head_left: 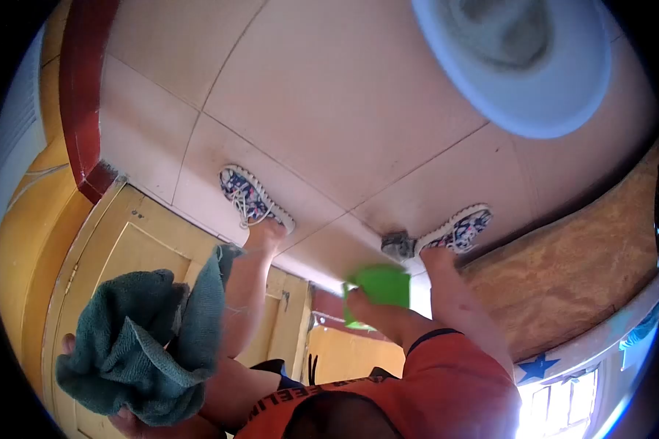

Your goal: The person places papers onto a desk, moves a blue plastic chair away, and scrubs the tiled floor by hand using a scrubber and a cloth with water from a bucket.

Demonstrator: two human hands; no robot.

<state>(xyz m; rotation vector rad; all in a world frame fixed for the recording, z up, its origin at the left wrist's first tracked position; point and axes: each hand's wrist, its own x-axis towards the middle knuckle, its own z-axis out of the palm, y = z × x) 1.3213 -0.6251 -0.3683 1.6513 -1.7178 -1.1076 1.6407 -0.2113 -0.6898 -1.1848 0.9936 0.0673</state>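
A dark green towel [143,340] hangs bunched at the lower left. My left hand [124,421] grips it from below and behind; only some fingertips show past its folds. Near the middle, my right hand [360,304] holds a bright green, flat-sided object [382,287]. Motion blurs that object, and its kind cannot be made out. It is above the floor, between my two patterned shoes [252,197]. A small grey, crumpled-looking item [397,246] lies against the shoe on the right.
A white basin [556,110] with a murky grey-brown inside stands at the upper right on the tiled floor [322,95]. Yellow wooden doors [150,252] and a red skirting [80,95] line the left. A brown patterned surface [564,271] borders the right, near a bright window [560,406].
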